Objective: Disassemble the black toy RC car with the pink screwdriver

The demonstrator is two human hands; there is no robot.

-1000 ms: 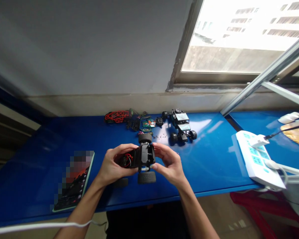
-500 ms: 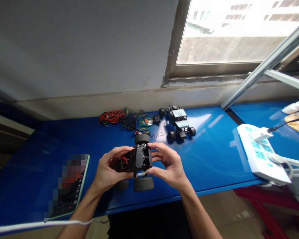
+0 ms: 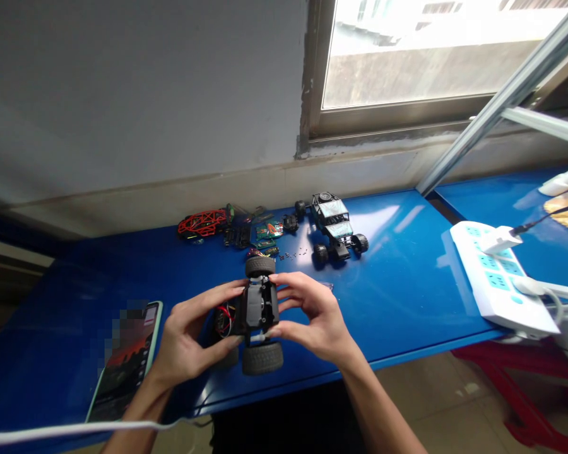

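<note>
Between both hands I hold a black toy car chassis [image 3: 258,309] with rubber wheels and red wires showing at its left end, just above the blue table [image 3: 397,296]. My left hand [image 3: 189,337] grips the chassis from the left, thumb and fingers closed round it. My right hand [image 3: 312,315] grips its right side with curled fingers. A whole black toy truck [image 3: 336,227] stands further back on the table.
A red cage-like car shell [image 3: 202,223], loose car parts [image 3: 260,232] and small screws [image 3: 293,255] lie at the back of the table. A phone [image 3: 125,359] lies at the left front, a white power strip [image 3: 499,277] at the right. A white cable [image 3: 76,430] crosses the bottom left.
My view has shifted, so everything sits lower and further left. Both hands still hold the chassis, and my left fingers have loosened and stretched a little along it.
</note>
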